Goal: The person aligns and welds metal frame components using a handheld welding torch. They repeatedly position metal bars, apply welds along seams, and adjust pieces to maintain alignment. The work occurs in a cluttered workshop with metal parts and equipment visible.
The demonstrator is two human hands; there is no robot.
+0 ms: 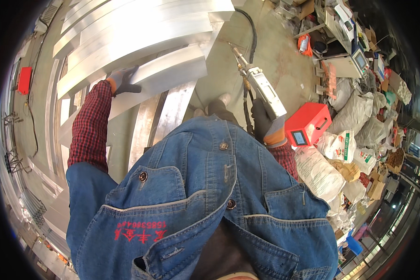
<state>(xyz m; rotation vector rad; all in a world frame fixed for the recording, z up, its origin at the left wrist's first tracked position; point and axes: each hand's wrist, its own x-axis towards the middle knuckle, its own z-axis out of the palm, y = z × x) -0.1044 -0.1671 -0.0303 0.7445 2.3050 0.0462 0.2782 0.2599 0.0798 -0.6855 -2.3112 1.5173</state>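
My left hand [124, 81], in a dark glove with an orange cuff, is at the left end of a short silver metal bar [175, 70]. Its thumb and fingers sit astride that end, gripping it; part of the fingers is hidden. The bar lies on the near side of a stack of bright metal bars [126, 39]. My right hand [262, 119], gloved in black, is wrapped around the grip of a handheld welding gun [266, 91]. The gun's thin nozzle points up and away, to the right of the stack and apart from it.
A dark hose [254, 35] runs beside the gun. On the right stand a red box with a small screen [309, 124], white sacks [319, 172] and a cluttered bench [336, 39]. Long metal beams [175, 105] lie below the stack. A red case [24, 80] is at far left.
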